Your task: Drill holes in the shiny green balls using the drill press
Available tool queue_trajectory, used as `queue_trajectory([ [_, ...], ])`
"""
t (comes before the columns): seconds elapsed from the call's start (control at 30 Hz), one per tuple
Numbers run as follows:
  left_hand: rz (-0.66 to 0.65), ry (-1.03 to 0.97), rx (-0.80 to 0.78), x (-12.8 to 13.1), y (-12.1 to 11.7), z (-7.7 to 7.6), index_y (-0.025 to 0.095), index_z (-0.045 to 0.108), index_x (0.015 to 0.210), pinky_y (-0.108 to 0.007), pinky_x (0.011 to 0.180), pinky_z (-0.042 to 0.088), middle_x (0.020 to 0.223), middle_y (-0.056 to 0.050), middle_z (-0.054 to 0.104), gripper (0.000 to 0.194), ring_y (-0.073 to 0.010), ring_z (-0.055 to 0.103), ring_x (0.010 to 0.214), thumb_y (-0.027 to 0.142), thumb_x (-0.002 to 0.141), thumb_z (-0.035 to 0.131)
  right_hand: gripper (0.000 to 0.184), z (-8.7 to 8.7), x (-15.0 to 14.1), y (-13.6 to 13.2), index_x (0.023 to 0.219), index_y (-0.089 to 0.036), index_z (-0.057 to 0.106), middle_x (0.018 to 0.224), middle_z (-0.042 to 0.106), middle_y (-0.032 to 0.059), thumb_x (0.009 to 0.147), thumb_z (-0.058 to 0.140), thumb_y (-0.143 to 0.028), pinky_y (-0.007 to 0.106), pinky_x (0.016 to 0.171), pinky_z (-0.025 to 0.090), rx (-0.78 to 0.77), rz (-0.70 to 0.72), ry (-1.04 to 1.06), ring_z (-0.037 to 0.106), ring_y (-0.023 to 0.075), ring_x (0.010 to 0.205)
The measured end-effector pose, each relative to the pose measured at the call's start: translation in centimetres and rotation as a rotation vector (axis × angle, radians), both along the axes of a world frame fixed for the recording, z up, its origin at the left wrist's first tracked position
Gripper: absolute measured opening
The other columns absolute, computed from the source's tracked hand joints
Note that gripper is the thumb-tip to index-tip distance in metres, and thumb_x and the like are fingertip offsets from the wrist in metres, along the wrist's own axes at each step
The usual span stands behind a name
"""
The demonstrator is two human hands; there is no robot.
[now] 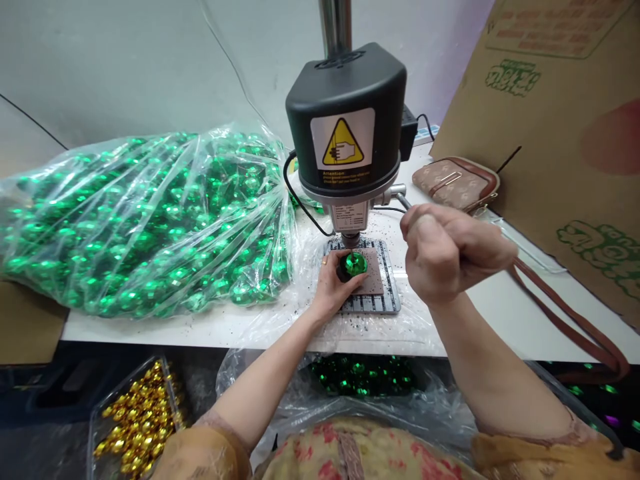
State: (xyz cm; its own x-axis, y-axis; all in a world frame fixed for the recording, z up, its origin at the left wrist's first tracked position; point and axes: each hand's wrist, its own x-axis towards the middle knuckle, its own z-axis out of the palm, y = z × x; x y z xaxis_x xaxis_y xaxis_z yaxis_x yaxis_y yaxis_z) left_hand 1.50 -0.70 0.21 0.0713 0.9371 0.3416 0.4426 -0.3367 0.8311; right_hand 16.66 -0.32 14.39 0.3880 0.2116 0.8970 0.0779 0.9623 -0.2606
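Note:
My left hand (331,283) has its thumb and fingers wrapped round a shiny green faceted ball (356,263). The ball sits on a brownish square pad (376,283) upon the slotted metal base (393,297) of a small drill press (345,133). Directly above the ball is the press's chuck (350,238), its tip at or very near the ball's top. My right hand (445,250) is closed in a fist round the end of the press's feed lever (401,199), whose grip is hidden by the fingers.
A clear bag of green faceted balls (150,227) lies at left. Below the table edge are more green balls (365,375) in plastic and a bin of gold balls (143,420). A patterned purse (453,181) with a strap and a large cardboard box (560,147) stand at right. Dark shavings litter the base.

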Motion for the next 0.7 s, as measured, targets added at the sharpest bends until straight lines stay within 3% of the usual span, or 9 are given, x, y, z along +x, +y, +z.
queue_trajectory([
  [0.13,0.026,-0.008,0.003,0.1,-0.2,0.3,0.023,0.061,0.12,-0.041,0.094,0.055,0.114,-0.008,0.069,0.048,-0.026,0.067,0.109,0.032,0.08,0.086,0.053,3.2,-0.3,0.1,0.054,-0.021,0.028,0.047,0.026,-0.0066,0.091,0.066,-0.023,0.033,0.044,0.021,-0.12,0.072,0.08,0.027,0.008,0.04],
  [0.2,0.095,0.033,0.082,0.1,-1.4,0.7,0.023,0.061,0.118,-0.04,0.09,0.056,0.11,-0.007,0.07,0.045,-0.0249,0.068,0.104,0.035,0.081,0.084,0.048,4.3,-0.1,0.1,0.056,-0.023,0.032,0.047,0.027,-0.007,0.09,0.066,-0.02,0.034,0.044,0.022,-0.161,0.099,0.081,0.03,0.009,0.041],
  [0.27,0.078,0.112,0.224,-0.2,-3.6,0.9,0.022,0.06,0.116,-0.038,0.083,0.056,0.104,-0.006,0.07,0.043,-0.0233,0.068,0.096,0.04,0.083,0.082,0.045,4.7,0.1,0.2,0.058,-0.023,0.035,0.048,0.029,-0.0073,0.092,0.064,-0.018,0.033,0.045,0.024,-0.18,0.133,0.059,0.033,0.0091,0.042],
  [0.4,-0.331,0.42,0.635,-1.4,-9.8,0.3,0.021,0.06,0.117,-0.037,0.08,0.056,0.096,-0.007,0.071,0.048,-0.0222,0.067,0.087,0.049,0.084,0.08,0.043,4.4,0.6,0.2,0.059,-0.023,0.039,0.049,0.031,-0.0076,0.094,0.065,-0.022,0.032,0.046,0.028,-0.15,0.187,0.008,0.036,0.009,0.043],
  [0.5,-0.457,0.674,0.778,-2.6,-12.9,-0.5,0.022,0.062,0.121,-0.043,0.097,0.054,0.111,-0.011,0.074,0.052,-0.0282,0.067,0.105,0.051,0.082,0.081,0.043,4.1,0.8,0.4,0.059,-0.023,0.042,0.049,0.029,-0.0079,0.093,0.067,-0.027,0.033,0.047,0.029,-0.148,0.179,0.018,0.036,0.0096,0.043],
  [0.6,-0.411,0.57,0.683,-4.4,-12.6,-0.5,0.02,0.058,0.129,-0.045,0.105,0.053,0.121,-0.013,0.074,0.061,-0.0296,0.064,0.12,0.064,0.089,0.07,0.041,4.1,0.9,0.4,0.059,-0.023,0.046,0.048,0.029,-0.0079,0.092,0.07,-0.027,0.034,0.048,0.03,-0.162,0.189,0.028,0.038,0.01,0.043],
  [0.7,-0.26,0.347,0.525,-6.6,-8.4,0.4,0.02,0.059,0.124,-0.041,0.098,0.056,0.109,-0.01,0.076,0.032,-0.0245,0.069,0.109,0.039,0.099,0.06,0.039,4.2,0.9,0.2,0.059,-0.023,0.048,0.048,0.03,-0.0076,0.092,0.068,-0.024,0.034,0.049,0.031,-0.172,0.194,0.022,0.039,0.0094,0.045],
])
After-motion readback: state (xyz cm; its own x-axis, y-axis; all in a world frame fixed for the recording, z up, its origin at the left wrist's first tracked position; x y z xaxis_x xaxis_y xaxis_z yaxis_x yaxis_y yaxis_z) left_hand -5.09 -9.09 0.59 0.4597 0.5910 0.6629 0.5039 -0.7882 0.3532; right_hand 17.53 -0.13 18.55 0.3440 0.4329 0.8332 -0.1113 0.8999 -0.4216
